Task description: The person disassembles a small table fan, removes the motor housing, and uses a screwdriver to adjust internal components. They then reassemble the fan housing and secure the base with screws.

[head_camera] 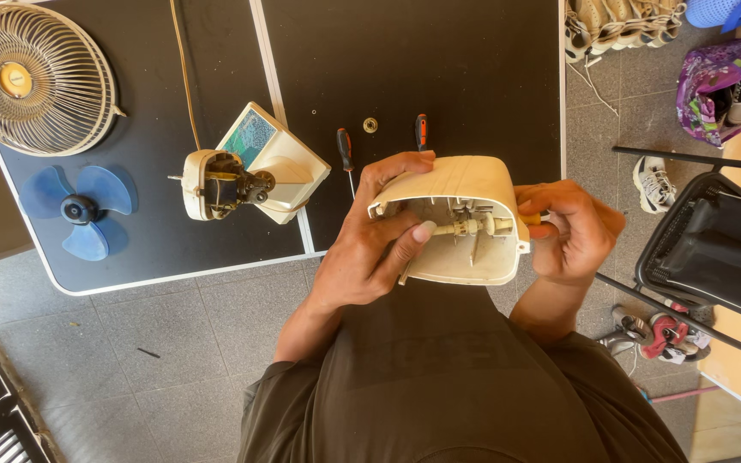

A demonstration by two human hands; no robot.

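I hold a cream plastic fan motor housing [465, 180] in front of my chest, its hollow side facing me. My left hand [370, 249] grips the housing's left rim, thumb reaching inside toward a small cream shaft part [465, 227]. My right hand [572, 231] presses against the housing's right edge, fingers pinching a small yellowish knob [535, 219] that pokes through the wall. On the black table lies the fan's motor and base [250, 171], shell removed.
A metal fan grille [32, 77] and a blue fan blade [79, 210] lie at the table's left. Two screwdrivers [345, 150] [421, 131] and a small washer [370, 125] rest beyond the housing. Shoes, a purple bag and a black chair stand on the right.
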